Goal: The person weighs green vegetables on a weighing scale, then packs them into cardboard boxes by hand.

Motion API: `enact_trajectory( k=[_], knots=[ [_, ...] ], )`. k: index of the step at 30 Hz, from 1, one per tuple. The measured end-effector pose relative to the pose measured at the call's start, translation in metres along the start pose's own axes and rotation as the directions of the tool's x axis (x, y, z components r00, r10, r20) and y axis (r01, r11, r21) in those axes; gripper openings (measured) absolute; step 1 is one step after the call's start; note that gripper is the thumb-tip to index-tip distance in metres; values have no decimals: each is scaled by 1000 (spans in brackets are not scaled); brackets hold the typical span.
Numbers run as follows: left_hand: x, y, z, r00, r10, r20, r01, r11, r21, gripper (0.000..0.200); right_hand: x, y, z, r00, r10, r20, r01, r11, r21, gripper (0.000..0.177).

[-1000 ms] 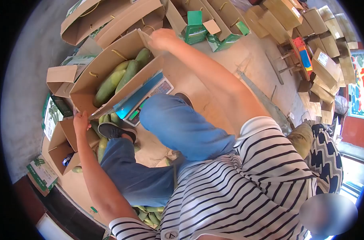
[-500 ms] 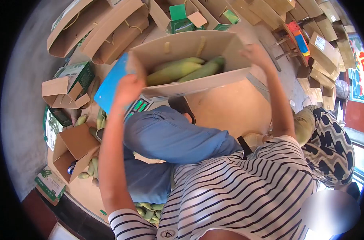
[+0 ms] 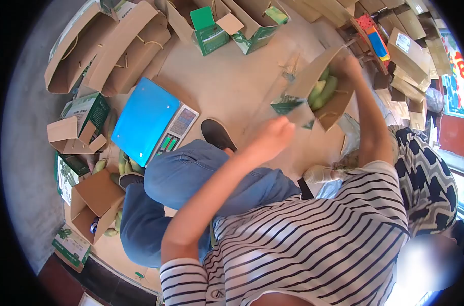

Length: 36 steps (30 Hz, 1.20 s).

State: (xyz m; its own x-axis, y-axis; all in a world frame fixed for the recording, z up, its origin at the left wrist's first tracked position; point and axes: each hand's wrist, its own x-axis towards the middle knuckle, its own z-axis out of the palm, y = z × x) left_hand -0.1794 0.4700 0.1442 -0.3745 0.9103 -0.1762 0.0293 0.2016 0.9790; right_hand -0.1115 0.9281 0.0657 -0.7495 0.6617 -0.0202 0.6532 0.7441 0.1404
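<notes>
A cardboard box (image 3: pixel 313 76) with several green, elongated vegetables (image 3: pixel 324 93) inside stands tilted at the upper right. My right hand (image 3: pixel 350 67) grips its far right edge. My left hand (image 3: pixel 277 133) is off the box, closed, in front of its lower left side; whether anything is in its fingers is too small to tell. Left of my knees, the electronic scale (image 3: pixel 148 120) shows its bare blue platform and lit green displays.
Open cartons (image 3: pixel 125 51) line the upper left, with more at the top centre. Below the scale at left lie a small open box (image 3: pixel 96 196) and loose vegetables. Cartons are stacked at the upper right. Another person in patterned trousers (image 3: pixel 426 173) is at the right.
The box of vegetables has moved from above the scale to the right and turned. My left hand has let go of it and come down to the right. The whole scale platform now shows.
</notes>
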Motion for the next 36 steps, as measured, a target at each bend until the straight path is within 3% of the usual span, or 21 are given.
enact_trajectory(
  k=[1,2,3,4,5,6,9,13,16,19,22,25,26,28,31,36],
  knots=[
    [-14,21,-26,996,-91,-1,91,995,35,26,-8,-21,11,995,30,93,-33,999,29,38],
    [-30,40,-54,983,-184,-3,184,981,68,26,-18,-36,22,997,15,73,-21,996,82,41],
    [-45,42,-77,989,-130,-63,135,988,80,22,-27,-52,27,999,-2,49,-4,991,133,44],
    [-63,52,-97,977,-183,-114,181,983,-20,21,-39,-72,21,997,52,57,-64,972,225,44],
    [-82,47,-119,972,-131,-192,156,981,119,19,-56,-93,11,992,102,69,-119,941,316,44],
    [-102,53,-135,948,-177,-264,208,973,96,20,-72,-110,2,985,151,87,-173,898,405,44],
    [-156,80,-154,887,-208,-411,245,969,39,20,-103,-137,-12,949,48,-312,61,942,331,42],
    [-191,71,-157,832,-210,-513,260,965,26,19,-81,-169,-43,957,-151,-249,245,878,412,34],
    [-200,43,-161,775,-222,-592,277,961,3,18,-44,-212,-45,890,-370,-267,431,873,229,34],
    [-201,34,-167,717,-201,-668,293,956,26,16,-2,-255,-41,853,-395,-340,498,810,308,35],
    [-203,32,-173,671,-182,-719,288,957,26,13,36,-281,-20,756,-423,-500,542,832,115,41],
    [-208,36,-174,707,-192,-680,329,941,76,13,33,-291,-19,924,-377,-60,373,925,-74,33],
    [-208,30,-173,684,-109,-721,249,964,90,12,34,-297,-15,912,-409,-18,406,909,-93,28],
    [-209,33,-173,677,-99,-729,253,962,105,12,30,-309,-8,882,-465,71,471,873,-131,20],
    [-210,42,-172,704,-109,-702,289,946,143,13,-12,-325,-32,790,-608,-82,613,785,88,16],
    [-211,46,-166,713,-111,-692,295,943,154,13,-95,-350,-57,704,-682,-199,699,615,364,21]
  ],
)
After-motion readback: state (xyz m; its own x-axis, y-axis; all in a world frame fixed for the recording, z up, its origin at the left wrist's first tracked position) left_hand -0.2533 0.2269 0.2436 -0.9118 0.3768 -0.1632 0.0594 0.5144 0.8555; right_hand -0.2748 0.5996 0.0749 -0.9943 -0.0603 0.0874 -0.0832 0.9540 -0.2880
